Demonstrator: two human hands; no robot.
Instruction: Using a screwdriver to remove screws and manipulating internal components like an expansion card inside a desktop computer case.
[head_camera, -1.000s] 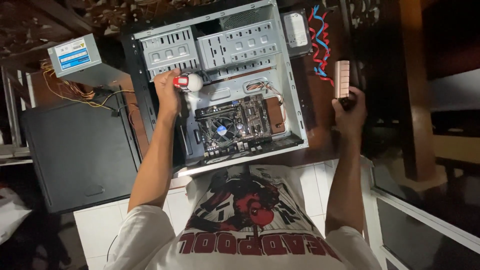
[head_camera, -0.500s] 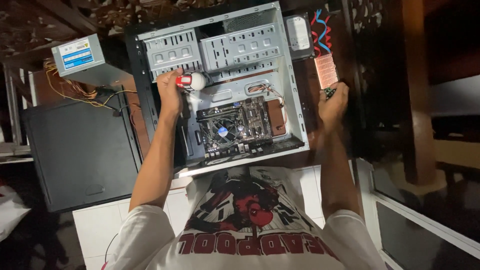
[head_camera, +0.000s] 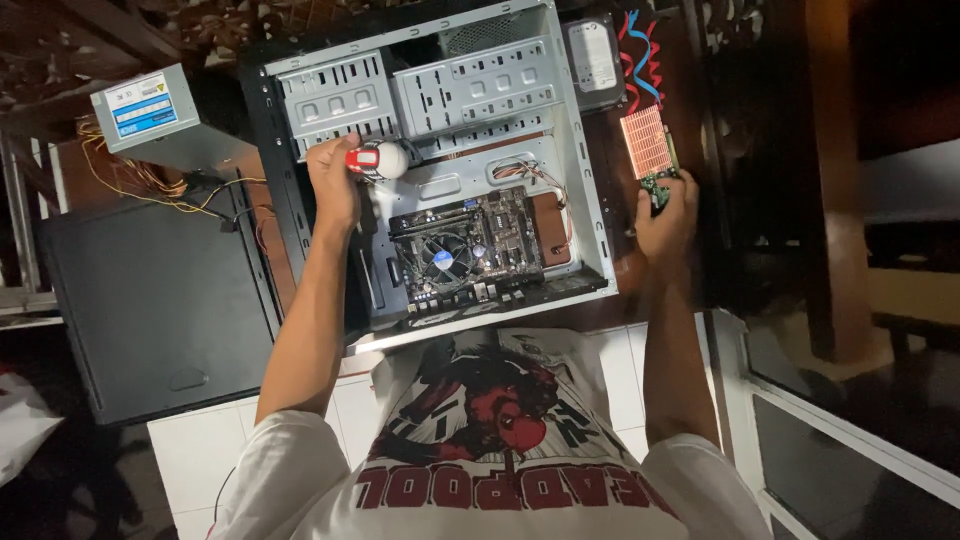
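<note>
The left hand (head_camera: 335, 185) has its fingers closed round a red-and-white screwdriver handle (head_camera: 377, 159), held over the open computer case (head_camera: 585, 210) just above the motherboard (head_camera: 465, 250). The right hand (head_camera: 665, 215) grips an expansion card (head_camera: 650, 150) with a copper heatsink, fingers clamped on its lower end, just right of the case. A grey power supply (head_camera: 150, 115) sits well off to the left.

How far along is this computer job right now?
Done: the case lies open, side panel off, power supply sitting outside. In hand: the right hand grips an expansion card beside the case; the left hand holds a red-and-white tool. Left: the motherboard remains mounted inside.
</note>
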